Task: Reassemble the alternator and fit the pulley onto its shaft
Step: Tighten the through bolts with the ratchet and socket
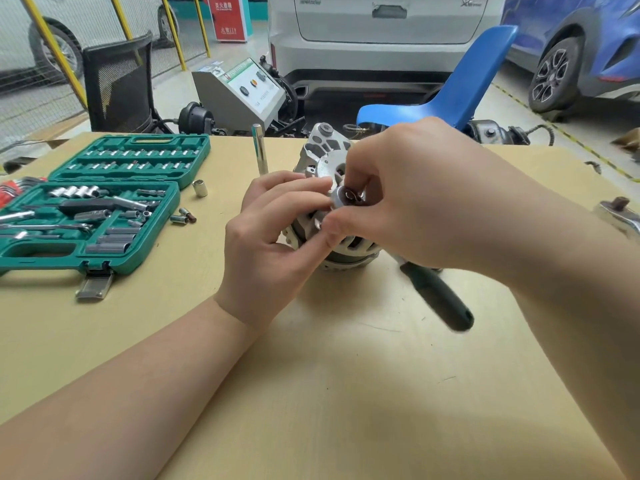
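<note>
The alternator [330,206] sits mid-table just right of the green socket case [93,206], with the left hand [273,233] wrapped around its housing and the right hand [408,199] pinching a small ring-shaped bit at the shaft end [343,197]. Can't tell if that's a washer or nut. Biggest risk imo: it goes on crooked and cross-threads, or slips out and rolls off past the ratchet handle [438,299] right of the alternator.

Alternator [323,157] sits mid-desk [346,375], both hands on it: left hand [273,233] from the left, right hand [415,195] from the right. Open socket case [104,202] on the desk's left side, loose sockets [200,188] just right of it. Ratchet handle [438,299] lies right-front of the alternator. Extension bar [259,148] stands behind the left hand. Chair [450,95] behind the desk.
</note>
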Tool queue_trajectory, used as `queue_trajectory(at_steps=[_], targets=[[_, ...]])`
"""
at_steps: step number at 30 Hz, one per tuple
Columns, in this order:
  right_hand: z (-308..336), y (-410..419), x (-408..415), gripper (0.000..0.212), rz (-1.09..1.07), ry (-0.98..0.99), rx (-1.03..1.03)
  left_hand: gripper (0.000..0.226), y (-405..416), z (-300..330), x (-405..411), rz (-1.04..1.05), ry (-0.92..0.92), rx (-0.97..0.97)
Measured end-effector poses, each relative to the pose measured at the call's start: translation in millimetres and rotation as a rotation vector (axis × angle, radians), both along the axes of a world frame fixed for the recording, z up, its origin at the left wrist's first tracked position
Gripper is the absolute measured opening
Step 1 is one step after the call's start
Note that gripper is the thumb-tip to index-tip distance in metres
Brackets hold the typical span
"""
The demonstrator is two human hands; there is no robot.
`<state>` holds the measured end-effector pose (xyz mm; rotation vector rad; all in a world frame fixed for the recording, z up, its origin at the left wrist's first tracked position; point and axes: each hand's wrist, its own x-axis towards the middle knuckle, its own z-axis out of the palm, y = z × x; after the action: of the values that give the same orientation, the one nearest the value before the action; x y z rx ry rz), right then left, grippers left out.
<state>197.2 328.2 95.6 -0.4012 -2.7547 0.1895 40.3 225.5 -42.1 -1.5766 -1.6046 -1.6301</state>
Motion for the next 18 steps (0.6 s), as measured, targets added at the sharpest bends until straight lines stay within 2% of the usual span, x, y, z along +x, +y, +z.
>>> queue_trajectory(at_steps=[7,13,16,18], targets=[[7.4,8.7,1.7,0.017,0.178,-0.055,0.046,0.016,1.8,-0.7,-3.8,-0.019,0.041,0.004],[5.3,6.3,0.0,0.026,0.06,-0.006,-0.096,0.015,0.2,-0.5,-0.3,0.041,0.053,-0.021],[3.7,3.8,-1.6,0.03,-0.018,0.004,-0.081,0.019,0.7,-1.4,3.4,0.022,-0.007,-0.006],[0.7,-0.1,-3.4,0.035,-0.051,0.004,-0.048,0.013,0.6,-1.9,3.9,0.008,-0.004,0.006]])
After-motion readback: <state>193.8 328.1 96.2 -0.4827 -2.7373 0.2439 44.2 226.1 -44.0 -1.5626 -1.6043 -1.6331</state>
